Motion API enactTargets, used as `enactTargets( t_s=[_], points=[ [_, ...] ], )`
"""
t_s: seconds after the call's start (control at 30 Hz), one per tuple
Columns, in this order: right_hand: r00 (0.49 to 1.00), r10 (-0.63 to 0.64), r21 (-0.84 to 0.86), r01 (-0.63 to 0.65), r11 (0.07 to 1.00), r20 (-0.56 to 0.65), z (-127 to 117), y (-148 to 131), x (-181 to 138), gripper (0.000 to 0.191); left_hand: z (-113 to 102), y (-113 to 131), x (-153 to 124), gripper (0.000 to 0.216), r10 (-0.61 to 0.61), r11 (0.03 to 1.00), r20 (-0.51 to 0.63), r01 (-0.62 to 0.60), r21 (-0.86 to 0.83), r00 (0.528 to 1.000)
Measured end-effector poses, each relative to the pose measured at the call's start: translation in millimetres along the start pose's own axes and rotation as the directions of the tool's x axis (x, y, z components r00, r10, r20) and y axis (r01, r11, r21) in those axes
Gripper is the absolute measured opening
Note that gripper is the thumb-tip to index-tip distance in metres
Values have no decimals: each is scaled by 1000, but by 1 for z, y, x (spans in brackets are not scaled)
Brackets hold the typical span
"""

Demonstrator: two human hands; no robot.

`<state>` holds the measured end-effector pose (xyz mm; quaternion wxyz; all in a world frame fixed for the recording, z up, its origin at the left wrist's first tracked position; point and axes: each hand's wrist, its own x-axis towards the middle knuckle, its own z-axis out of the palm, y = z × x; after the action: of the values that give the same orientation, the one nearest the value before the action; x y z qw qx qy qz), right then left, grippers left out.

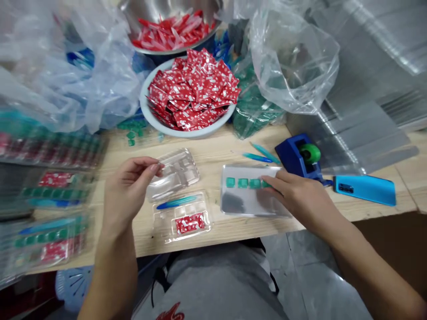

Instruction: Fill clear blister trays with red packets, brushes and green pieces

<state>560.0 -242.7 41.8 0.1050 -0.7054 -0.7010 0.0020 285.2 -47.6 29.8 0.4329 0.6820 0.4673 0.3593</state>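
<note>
My left hand [128, 189] pinches the edge of an empty clear plastic tray [176, 171] that lies tilted on the wooden table [213, 155]. Just below it lies a second clear tray [182, 215] holding a blue stick and a red sachet. My right hand [296, 195] rests fingers-down on a flat clear plastic lid [240, 202], its fingertips on the right end of a row of small green squares [243, 182]. Whether it grips one of them is hidden.
A white bowl [150, 118] of red sachets and a steel bowl [147, 9] of red sticks stand behind. Plastic bags crowd the back. A blue tape dispenser [293, 155], a blue phone [365, 190] and two loose blue sticks [260, 155] lie at right. Filled trays [50, 195] are stacked left.
</note>
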Motion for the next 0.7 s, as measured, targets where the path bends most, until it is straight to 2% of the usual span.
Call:
enactTargets(
  t_s=[0.03,0.1,0.17,0.2,0.27,0.3,0.33,0.37,0.43,0.5,0.53,0.6,0.7],
  points=[
    [1000,-15,13,15,1000,15,1,1,1,30,0,0,1,10,-5,1000,-5,4,-17,1000],
    [1000,-6,142,3,990,23,1,7,1,31,1,1,2,13,-17,997,-10,16,-76,1000],
    [996,94,359,-86,930,-5,-2,14,1,29,2,3,4,16,-39,992,-2,39,-119,999],
    [982,187,475,-158,866,-14,-4,15,1,27,2,4,5,17,-55,990,6,56,-129,998],
    [919,393,701,-306,644,39,-13,13,4,24,1,4,7,20,-83,986,31,87,-143,996],
    [881,458,798,-357,485,115,-19,9,6,25,1,3,7,21,-95,983,46,101,-154,994],
    [857,470,873,-381,305,210,-25,2,10,27,0,3,7,22,-103,980,60,112,-167,993],
    [853,419,913,-390,118,310,-30,-7,15,29,1,3,6,22,-103,977,66,113,-183,993],
    [887,203,904,-379,-197,416,-39,-24,29,32,4,7,1,18,-75,977,69,87,-196,995],
    [906,22,843,-385,-376,424,-42,-38,44,29,9,19,-8,9,2,984,73,11,-178,997],
    [906,-31,818,-396,-417,422,-42,-43,51,28,11,28,-13,7,61,985,85,-46,-164,994],
    [893,-67,798,-430,-422,446,-39,-50,62,27,17,47,-23,11,203,972,152,-180,-148,967],
    [850,-78,791,-515,-330,521,-28,-57,70,30,25,69,-28,16,412,911,302,-394,-121,859]
  ],
)
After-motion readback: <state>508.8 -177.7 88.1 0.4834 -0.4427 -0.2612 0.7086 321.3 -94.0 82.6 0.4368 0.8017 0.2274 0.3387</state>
